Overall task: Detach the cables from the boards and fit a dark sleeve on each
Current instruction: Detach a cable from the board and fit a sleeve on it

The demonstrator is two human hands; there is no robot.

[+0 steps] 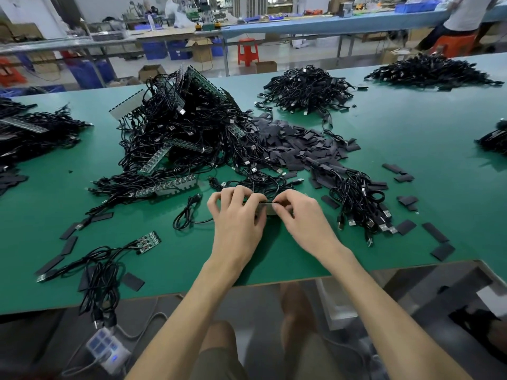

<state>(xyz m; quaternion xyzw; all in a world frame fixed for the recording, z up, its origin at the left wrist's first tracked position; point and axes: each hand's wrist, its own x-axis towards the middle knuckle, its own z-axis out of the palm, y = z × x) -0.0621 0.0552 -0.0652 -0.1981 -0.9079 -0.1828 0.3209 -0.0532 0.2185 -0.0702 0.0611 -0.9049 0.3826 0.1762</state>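
Observation:
My left hand (pixel 237 215) and my right hand (pixel 300 213) meet over the green table (pixel 411 127), both pinching a small grey board piece (pixel 270 208) with a thin black cable (pixel 267 201) running across its top. Most of the piece is hidden by my fingers. Behind my hands lies a big tangle of black cables on board strips (pixel 178 133). A heap of flat dark sleeves (pixel 293 145) spreads to its right. One board strip with cables (pixel 167 186) lies just left of my hands.
A small board with cables (pixel 148 241) lies front left, near loose sleeves (pixel 133 281). A bundle of loose cables (pixel 362 204) sits right of my hands, and more cable piles (pixel 307 87) lie farther back. The table's front edge is close to my forearms.

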